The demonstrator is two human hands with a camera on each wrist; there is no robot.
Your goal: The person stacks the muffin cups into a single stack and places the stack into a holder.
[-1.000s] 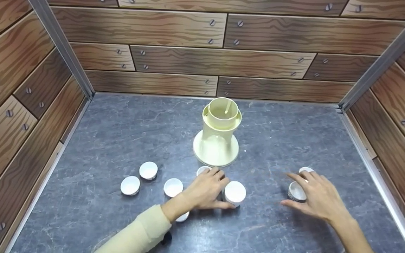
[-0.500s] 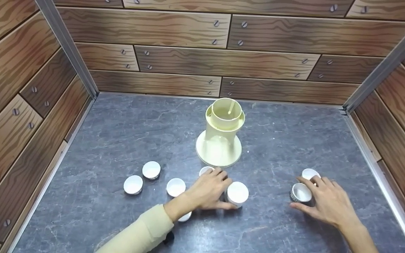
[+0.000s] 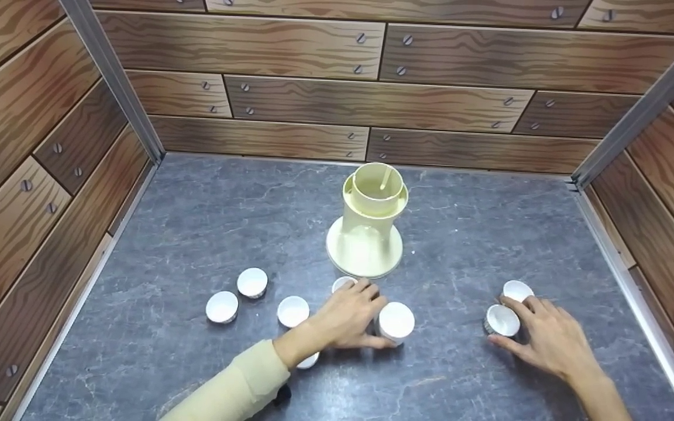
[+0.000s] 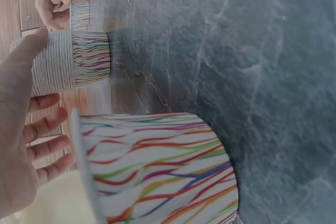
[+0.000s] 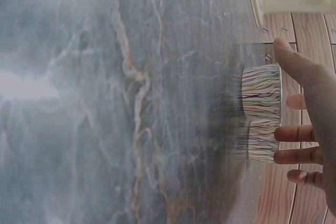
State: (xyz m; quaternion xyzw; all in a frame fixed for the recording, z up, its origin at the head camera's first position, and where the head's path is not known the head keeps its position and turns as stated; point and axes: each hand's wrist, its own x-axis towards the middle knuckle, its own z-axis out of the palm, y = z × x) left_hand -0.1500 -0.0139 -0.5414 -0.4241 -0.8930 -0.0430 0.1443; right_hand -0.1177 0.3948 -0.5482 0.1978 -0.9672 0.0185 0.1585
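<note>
Nesting looks partly done: my left hand point(image 3: 346, 316) flanks the white striped paper-cup stack point(image 3: 396, 321), grip unclear; my right hand point(image 3: 550, 339), open, surrounds one loose cup point(image 3: 502, 321); others point(image 3: 222, 307) remain unstacked.

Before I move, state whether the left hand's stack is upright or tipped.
Upright: the stack has its mouth facing up, base toward the table.

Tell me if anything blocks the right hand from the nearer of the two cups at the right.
Nothing visible does. The right hand reaches around the right side of the nearer cup. The farther cup stands close behind, beside the hand's fingers, but not between.
</note>
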